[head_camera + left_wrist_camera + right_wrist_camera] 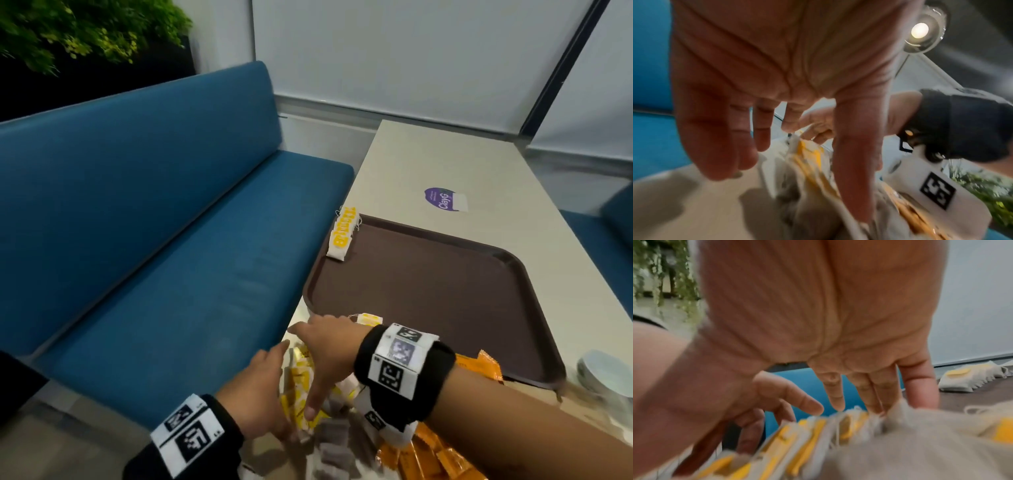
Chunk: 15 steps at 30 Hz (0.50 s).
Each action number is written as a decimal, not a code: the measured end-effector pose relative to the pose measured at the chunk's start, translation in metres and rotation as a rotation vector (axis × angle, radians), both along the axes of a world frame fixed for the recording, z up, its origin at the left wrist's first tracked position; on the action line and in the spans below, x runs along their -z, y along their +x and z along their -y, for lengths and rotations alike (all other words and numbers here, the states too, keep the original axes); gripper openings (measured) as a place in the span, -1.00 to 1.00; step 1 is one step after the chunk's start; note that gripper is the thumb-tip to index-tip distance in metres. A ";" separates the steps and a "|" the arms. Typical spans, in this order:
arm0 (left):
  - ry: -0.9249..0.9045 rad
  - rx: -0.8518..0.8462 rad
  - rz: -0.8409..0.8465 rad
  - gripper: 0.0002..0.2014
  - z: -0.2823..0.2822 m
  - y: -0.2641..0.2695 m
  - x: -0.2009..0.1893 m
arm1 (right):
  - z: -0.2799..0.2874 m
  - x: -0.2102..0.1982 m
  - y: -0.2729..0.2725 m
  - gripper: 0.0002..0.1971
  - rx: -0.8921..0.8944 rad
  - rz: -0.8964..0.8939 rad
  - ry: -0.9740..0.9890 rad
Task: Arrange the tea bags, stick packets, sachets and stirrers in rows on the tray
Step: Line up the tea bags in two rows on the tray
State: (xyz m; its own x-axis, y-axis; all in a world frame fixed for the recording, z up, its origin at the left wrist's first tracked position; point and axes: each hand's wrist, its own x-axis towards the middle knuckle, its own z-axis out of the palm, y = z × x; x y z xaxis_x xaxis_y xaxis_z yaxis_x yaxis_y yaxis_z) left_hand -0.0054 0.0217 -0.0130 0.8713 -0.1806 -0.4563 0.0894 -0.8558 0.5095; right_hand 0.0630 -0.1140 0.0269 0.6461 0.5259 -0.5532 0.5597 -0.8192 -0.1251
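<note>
At the bottom centre of the head view, the left hand (260, 387) and the right hand (325, 356) are over a loose pile of tea bags (301, 383) on the surface (428, 161), just below the near left corner of the brown tray (428, 281). The fingers (838, 395) of both hands are spread and mostly straight over and beside the pile, and they grasp nothing that I can see. A tidy row of tea bags (342, 233) stands in the far left corner of the tray, and orange sachets (435, 455) lie at the bottom right.
</note>
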 end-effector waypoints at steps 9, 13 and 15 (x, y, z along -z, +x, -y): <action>-0.134 -0.206 0.068 -0.50 0.013 0.000 0.018 | -0.008 0.022 -0.016 -0.03 -0.156 0.244 -0.070; -0.295 -0.305 0.083 -0.63 0.013 0.006 0.024 | -0.005 0.022 -0.016 -0.14 -0.099 0.193 -0.003; -0.391 -0.357 0.087 -0.66 0.013 0.009 0.031 | -0.002 0.020 -0.014 -0.23 -0.074 0.152 0.022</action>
State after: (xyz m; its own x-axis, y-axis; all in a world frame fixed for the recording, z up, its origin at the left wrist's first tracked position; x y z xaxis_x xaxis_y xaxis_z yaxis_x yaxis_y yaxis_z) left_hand 0.0037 0.0083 -0.0437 0.9412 -0.0079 -0.3378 0.2836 -0.5247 0.8026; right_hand 0.0486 -0.1122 0.0068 0.6807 0.5856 -0.4401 0.6320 -0.7733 -0.0514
